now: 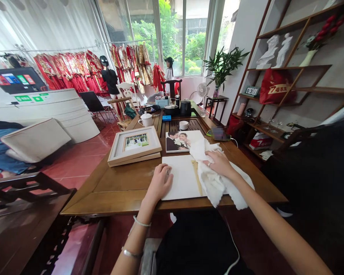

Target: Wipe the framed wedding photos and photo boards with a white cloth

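Observation:
A flat white panel lies on the wooden table in front of me, with a narrow tan strip running down it. My left hand grips the panel's left edge with bent fingers. A crumpled white cloth covers the panel's right side and hangs over the table's front edge. My right hand rests on this cloth, fingers closed on it. Just beyond the panel lies a wedding photo print. To the left, a light wooden picture frame with a photo is stacked on another.
Behind the prints stand a white lidded mug, a small white cup and a tea tray. A phone with a cable lies at the right. A person in dark clothes is close on my right; others are farther off.

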Demonstrator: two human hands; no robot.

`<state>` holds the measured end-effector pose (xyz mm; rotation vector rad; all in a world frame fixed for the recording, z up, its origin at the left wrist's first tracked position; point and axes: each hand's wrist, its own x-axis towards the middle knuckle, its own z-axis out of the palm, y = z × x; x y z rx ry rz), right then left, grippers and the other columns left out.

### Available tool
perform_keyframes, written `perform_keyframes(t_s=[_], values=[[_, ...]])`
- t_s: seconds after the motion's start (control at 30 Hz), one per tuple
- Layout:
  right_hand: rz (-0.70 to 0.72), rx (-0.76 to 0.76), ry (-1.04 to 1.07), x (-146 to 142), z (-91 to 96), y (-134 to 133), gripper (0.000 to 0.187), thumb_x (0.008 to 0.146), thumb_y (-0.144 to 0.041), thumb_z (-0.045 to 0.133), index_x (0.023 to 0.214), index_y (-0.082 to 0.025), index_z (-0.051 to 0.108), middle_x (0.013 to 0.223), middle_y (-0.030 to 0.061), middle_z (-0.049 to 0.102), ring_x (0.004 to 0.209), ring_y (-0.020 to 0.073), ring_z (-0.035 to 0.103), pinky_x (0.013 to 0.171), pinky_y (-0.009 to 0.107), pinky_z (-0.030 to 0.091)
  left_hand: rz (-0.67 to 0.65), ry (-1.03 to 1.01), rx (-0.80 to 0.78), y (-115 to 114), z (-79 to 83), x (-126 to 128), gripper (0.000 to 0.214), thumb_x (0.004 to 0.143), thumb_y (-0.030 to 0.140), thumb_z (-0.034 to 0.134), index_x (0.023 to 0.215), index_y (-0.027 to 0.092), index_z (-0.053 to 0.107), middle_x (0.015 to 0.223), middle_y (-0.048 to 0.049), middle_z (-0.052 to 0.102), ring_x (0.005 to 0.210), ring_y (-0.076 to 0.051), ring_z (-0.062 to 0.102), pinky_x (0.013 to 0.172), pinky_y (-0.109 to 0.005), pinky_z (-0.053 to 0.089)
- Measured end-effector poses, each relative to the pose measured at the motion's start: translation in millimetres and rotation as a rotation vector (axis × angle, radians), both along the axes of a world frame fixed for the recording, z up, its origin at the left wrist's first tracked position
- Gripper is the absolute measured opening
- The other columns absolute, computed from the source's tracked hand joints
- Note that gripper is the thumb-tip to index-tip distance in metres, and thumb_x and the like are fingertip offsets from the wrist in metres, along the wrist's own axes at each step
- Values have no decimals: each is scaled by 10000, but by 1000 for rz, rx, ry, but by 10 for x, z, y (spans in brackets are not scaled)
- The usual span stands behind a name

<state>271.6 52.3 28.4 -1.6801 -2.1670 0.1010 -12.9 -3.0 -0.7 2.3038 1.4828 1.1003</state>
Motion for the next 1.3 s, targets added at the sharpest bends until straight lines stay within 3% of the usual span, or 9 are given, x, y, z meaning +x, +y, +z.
perform_keyframes(t_s=[0.13,0.23,0.47,0.63,0.73,0.83,0.97,1.17,1.3], values=[[-40,-35,24,-124,44,162,343,894,-350,491,1175,-205,625,1157,109,670,1100,293,552,886,382,401,-3,-2,10,4,-1,2,192,873,219,511,1050,203,580,1149,-117,554,1129,-266,535,1010,-491,438],[-5,-63,29,-250,58,120,350,902,-356,481,1181,-202,626,1118,105,681,1066,283,561,870,373,408,-3,2,0,-1,4,2,190,877,220,507,1052,199,577,1152,-118,553,1131,-265,533,1014,-487,436],[249,-27,-29,-500,108,-425,320,882,-264,481,1150,-268,655,1151,87,637,1134,314,461,933,480,338,-1,0,-4,10,-24,-1,193,877,220,510,1058,205,575,1167,-118,546,1143,-266,523,1025,-490,423],[378,-73,-14,-423,161,-841,336,828,-218,546,1130,-299,668,1113,84,643,1139,325,463,913,464,352,-8,-2,-3,16,-30,3,197,863,201,507,1047,202,579,1163,-122,553,1140,-271,522,1016,-488,429],[384,-118,-5,-340,168,-957,319,821,-221,565,1113,-308,662,1131,74,639,1145,321,470,918,464,356,-9,-3,-16,7,-17,3,213,863,191,498,1060,205,578,1165,-121,549,1143,-270,523,1021,-486,428],[298,-152,19,-299,151,-898,275,857,-278,541,1112,-290,643,1152,81,632,1156,318,469,930,475,358,-2,-6,-19,0,-9,2,194,882,226,496,1058,205,577,1165,-119,544,1151,-270,519,1027,-488,423],[176,-171,29,-376,152,-624,284,879,-299,499,1144,-261,592,1208,91,618,1194,329,440,944,501,347,1,-11,-22,3,-14,7,194,878,220,502,1055,204,577,1165,-119,543,1149,-272,521,1030,-495,419],[29,-203,-127,-776,253,-233,306,908,-277,430,1185,-191,529,1266,155,565,1186,392,429,873,541,369,-3,-12,-17,19,-34,5,194,876,222,502,1056,202,572,1163,-123,540,1139,-273,522,1029,-495,415],[39,-165,-177,-1038,276,-108,335,914,-270,443,1221,-165,524,1291,189,545,1210,413,406,907,575,331,-13,-12,4,28,-44,-3,200,866,207,500,1052,202,574,1154,-122,545,1134,-274,522,1019,-494,416]])
